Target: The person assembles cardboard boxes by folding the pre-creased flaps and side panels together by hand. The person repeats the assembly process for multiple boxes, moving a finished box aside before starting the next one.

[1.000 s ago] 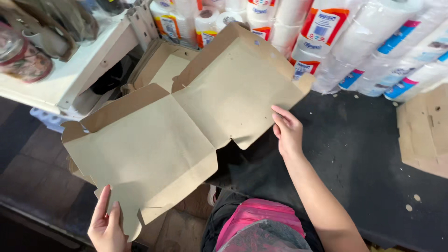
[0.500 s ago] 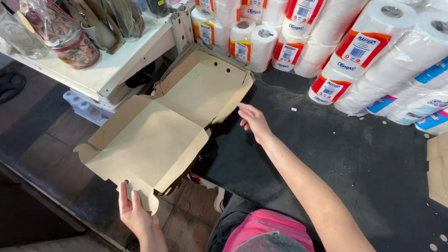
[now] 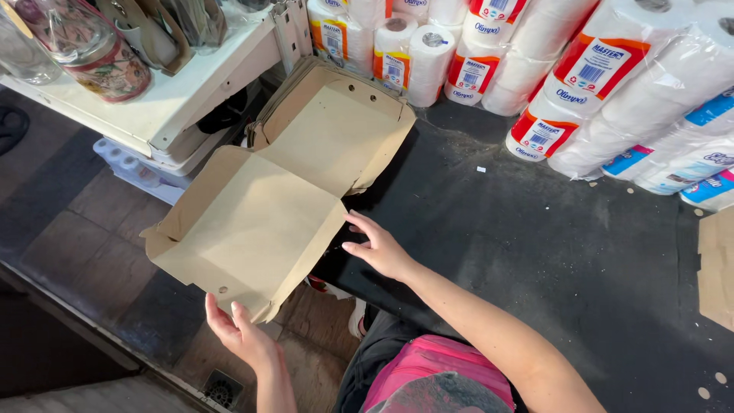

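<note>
An opened brown cardboard box [image 3: 283, 199] lies flattened, its far half over the near-left edge of a dark work surface [image 3: 535, 252] and its near half jutting out past that edge above the floor. Small round holes show in its panels, and side flaps stand up along its borders. The left hand [image 3: 241, 333], palm up with fingers spread, supports the near corner of the box from below without closing around it. The right hand [image 3: 378, 246] is open, fingers stretched toward the box's right edge, the fingertips touching or just beside the cardboard; which of the two cannot be told. More folded cardboard sits under the box's far half. Along the far edge of the dark surface, wrapped paper rolls [image 3: 581, 84] are stacked. To the left stands a white shelf [image 3: 176, 107] bearing a patterned jar [image 3: 99, 46].
</note>
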